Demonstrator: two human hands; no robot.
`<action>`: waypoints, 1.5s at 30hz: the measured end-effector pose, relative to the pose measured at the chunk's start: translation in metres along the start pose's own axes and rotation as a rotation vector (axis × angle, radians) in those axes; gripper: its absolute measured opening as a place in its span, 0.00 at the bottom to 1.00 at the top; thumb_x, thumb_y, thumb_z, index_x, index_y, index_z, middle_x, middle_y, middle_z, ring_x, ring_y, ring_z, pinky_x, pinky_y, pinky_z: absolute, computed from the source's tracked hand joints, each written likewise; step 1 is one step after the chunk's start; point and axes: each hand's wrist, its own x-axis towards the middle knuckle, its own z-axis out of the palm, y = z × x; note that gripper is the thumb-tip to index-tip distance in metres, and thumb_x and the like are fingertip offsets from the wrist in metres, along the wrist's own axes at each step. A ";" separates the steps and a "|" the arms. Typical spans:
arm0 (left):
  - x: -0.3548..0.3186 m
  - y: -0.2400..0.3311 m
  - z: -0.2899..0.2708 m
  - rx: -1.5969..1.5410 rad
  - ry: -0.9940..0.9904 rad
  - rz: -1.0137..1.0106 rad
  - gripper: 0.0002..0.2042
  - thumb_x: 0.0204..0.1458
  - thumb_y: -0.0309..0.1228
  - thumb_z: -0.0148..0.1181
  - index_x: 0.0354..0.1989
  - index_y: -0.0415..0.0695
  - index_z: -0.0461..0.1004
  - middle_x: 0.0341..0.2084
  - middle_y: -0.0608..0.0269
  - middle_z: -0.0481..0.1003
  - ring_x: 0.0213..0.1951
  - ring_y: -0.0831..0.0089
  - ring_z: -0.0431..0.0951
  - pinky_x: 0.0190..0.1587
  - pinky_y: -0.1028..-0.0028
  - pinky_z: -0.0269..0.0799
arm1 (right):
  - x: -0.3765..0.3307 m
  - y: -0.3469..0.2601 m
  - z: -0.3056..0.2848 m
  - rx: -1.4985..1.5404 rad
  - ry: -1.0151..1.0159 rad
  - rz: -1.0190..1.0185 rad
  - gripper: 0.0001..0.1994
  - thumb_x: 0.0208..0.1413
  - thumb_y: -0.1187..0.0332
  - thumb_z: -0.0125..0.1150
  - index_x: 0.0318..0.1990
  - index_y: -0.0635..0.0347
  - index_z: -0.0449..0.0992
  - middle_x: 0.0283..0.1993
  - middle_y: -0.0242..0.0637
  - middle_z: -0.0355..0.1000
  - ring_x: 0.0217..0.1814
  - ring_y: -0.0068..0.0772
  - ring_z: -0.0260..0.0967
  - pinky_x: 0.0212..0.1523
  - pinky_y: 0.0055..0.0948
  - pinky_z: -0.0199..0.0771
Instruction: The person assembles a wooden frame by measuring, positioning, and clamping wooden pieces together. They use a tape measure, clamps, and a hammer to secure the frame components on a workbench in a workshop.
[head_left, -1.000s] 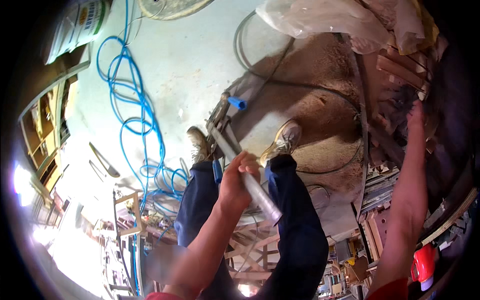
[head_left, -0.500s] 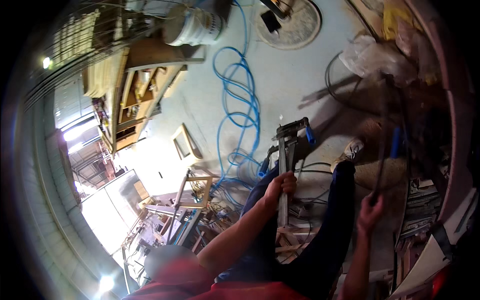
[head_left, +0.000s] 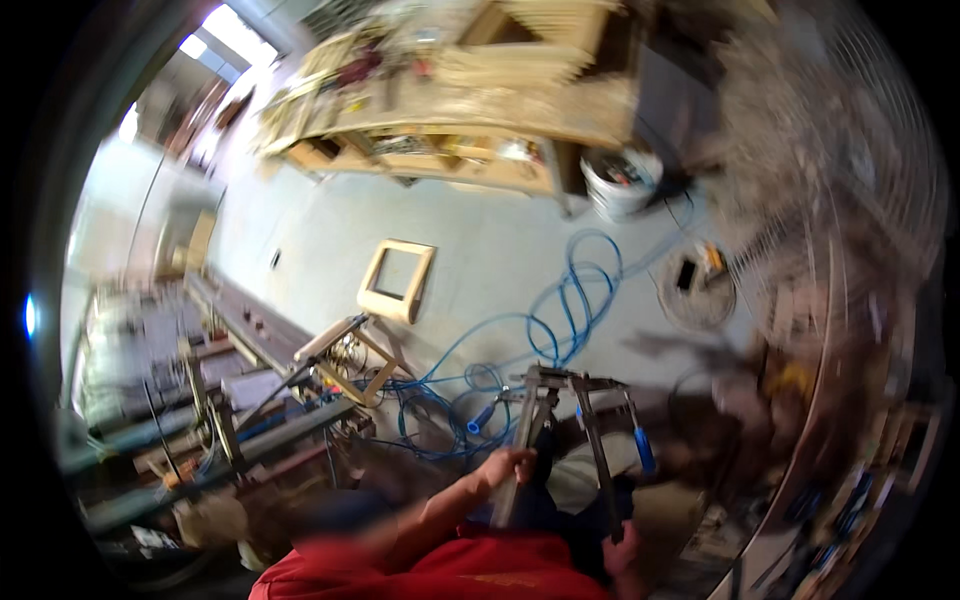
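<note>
Cluttered workshop, pale floor (head_left: pixel 490 225), long wooden workbench (head_left: pixel 480 112) well ahead of both hands, white bucket (head_left: pixel 612 200) by its right end. Blur across much of the scene.

From here I see the left hand (head_left: pixel 507 467) wrapped around the bar of a metal bar clamp (head_left: pixel 524 430), in front of the red shirt (head_left: pixel 480 565). Clamp head points up and away from the hand; a grip partway down the bar probably helps balance that heavy end.

Right hand (head_left: pixel 622 550) sits lower and right of the left one, seemingly closed around the lower end of a second bar clamp (head_left: pixel 596 440); blurred, can't tell finger placement. Heads of both clamps come close together ahead of the hands, maybe touching. One blue handle (head_left: pixel 482 415) angles off left, another blue handle (head_left: pixel 643 450) hangs right; both look clear of the fingers.

Blue hose (head_left: pixel 568 330) lies loosely looped beyond the left hand, perhaps just slack. Pale wooden frame (head_left: pixel 386 306) on the floor, ahead-left of that hand.
</note>
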 end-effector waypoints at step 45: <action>-0.219 0.524 -0.468 -1.364 0.752 0.419 0.05 0.60 0.24 0.57 0.32 0.40 0.70 0.20 0.68 0.67 0.18 0.81 0.65 0.21 0.75 0.64 | 0.729 -0.952 0.593 -1.080 -0.482 -0.568 0.27 0.58 0.51 0.63 0.53 0.66 0.71 0.51 0.60 0.74 0.55 0.62 0.72 0.54 0.54 0.70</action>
